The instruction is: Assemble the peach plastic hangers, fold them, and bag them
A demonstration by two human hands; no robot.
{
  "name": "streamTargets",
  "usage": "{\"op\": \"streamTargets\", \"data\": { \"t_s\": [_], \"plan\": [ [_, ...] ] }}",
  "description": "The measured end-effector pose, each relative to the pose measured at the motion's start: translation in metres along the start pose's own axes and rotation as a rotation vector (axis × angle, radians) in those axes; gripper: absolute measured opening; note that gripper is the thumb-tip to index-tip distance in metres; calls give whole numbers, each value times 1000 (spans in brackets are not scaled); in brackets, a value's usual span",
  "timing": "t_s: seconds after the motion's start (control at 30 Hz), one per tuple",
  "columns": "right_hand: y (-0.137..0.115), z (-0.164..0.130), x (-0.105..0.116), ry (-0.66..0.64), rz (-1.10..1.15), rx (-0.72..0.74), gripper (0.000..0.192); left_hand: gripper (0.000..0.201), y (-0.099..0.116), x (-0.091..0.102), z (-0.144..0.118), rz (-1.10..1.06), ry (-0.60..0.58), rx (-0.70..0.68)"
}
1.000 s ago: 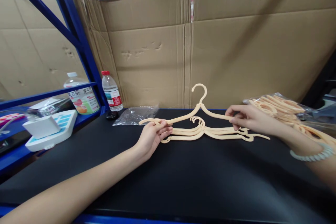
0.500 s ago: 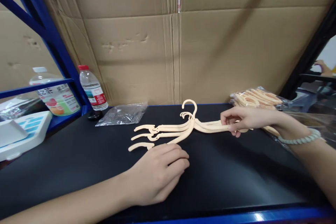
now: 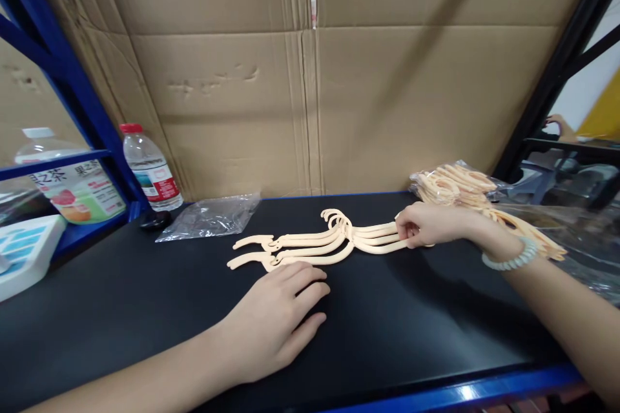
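Behind both hands, tall sheets of cardboard (image 3: 310, 77) stand upright as a back wall, with a vertical seam between two panels. Blue shelf framing (image 3: 72, 84) rises diagonally beyond the left hand.

Under both hands: black bench (image 3: 387, 329), blue front edge.

Beyond the right hand, on the far side of the wrist: clear plastic bag of cream hangers (image 3: 460, 187), lying on the bench and reaching past the wrist.

Between the hands: stack of cream plastic hangers (image 3: 320, 242) lying flat on the bench, hooks pointing away toward the cardboard, arms roughly aligned. The near left tips sit just beyond the left fingertips; contact there cannot be told.

Left hand (image 3: 274, 319): palm down, flat on the bench, fingers (image 3: 303, 281) loosely spread, holding nothing.

Right hand (image 3: 426, 224): fingers curled together, pinching the right-hand arms of the hanger stack. A pale beaded bracelet (image 3: 508, 259) circles the wrist.

Beyond the left hand, near the cardboard: empty crumpled clear bag (image 3: 208, 216) lying flat. Farther left: water bottle (image 3: 151, 168), red cap, upright; a small dark round object (image 3: 155, 221) just beside its base, kind not discernible. Past the blue post: larger bottle with a printed label (image 3: 72, 184), and a white and blue device (image 3: 24, 251) at the frame edge.
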State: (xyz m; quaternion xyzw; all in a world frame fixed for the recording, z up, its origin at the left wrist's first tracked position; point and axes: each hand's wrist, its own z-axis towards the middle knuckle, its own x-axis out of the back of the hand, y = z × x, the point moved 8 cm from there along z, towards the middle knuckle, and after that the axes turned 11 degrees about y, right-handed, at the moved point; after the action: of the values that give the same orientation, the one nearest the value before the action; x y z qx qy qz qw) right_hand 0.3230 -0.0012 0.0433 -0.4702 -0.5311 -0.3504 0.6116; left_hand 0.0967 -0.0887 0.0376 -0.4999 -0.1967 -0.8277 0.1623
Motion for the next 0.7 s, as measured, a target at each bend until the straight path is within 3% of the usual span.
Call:
{"op": "streamTargets", "data": {
  "t_s": [0.33, 0.7],
  "plan": [
    [-14, -1, 1, 45, -63, 8, 10, 37, -9, 0, 0, 7, 17, 85],
    [1, 15, -1, 161, -155, -5, 6, 42, -26, -6, 2, 70, -51, 87]
  ]
}}
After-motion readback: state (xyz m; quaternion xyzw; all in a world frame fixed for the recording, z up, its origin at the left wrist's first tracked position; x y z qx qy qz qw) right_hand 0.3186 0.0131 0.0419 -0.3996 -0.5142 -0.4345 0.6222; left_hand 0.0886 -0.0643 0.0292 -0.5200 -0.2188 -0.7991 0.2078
